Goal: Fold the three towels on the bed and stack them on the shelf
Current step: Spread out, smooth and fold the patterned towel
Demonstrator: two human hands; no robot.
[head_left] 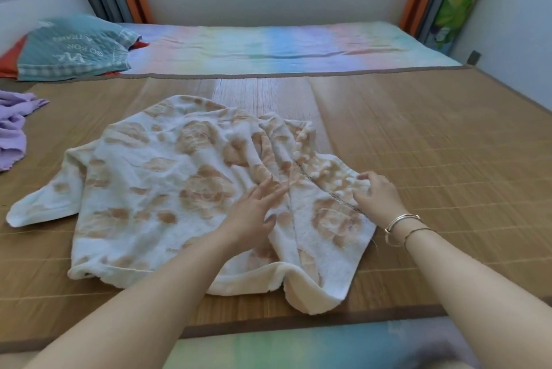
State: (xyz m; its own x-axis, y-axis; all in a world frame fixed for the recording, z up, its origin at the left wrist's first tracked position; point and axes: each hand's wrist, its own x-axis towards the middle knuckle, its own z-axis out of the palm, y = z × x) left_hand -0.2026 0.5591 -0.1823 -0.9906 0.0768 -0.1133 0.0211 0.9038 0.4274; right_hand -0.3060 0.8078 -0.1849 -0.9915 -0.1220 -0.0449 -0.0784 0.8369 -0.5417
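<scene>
**Bamboo-mat bed, first towel still unfolded**

Bamboo mat (418,135) covers the bed across the middle of the frame, and the white towel with orange-tan pattern (155,177) lies on it at centre, rumpled and spread, not yet folded. Its right end is bunched and partly flipped over, and a corner sticks out at the lower left of the cloth.

Left hand (254,213) lies on the towel near centre, fingers straight and spread, pressing the cloth flat. Right hand (378,197) sits at the towel's right edge, fingers curled, pinching the hem; bracelets on that wrist.

Purple towel (12,132) is crumpled at the left edge of the frame, only partly in view, unfolded. Teal cloth with white lettering (74,46) sits upper left over something red; whether it is the third towel cannot be told. Pastel striped sheet (268,43) runs behind, curtains in the upper corners.

No shelf in view. Judgement: very early, nothing folded or stacked, all three folds and the stacking remain.
</scene>
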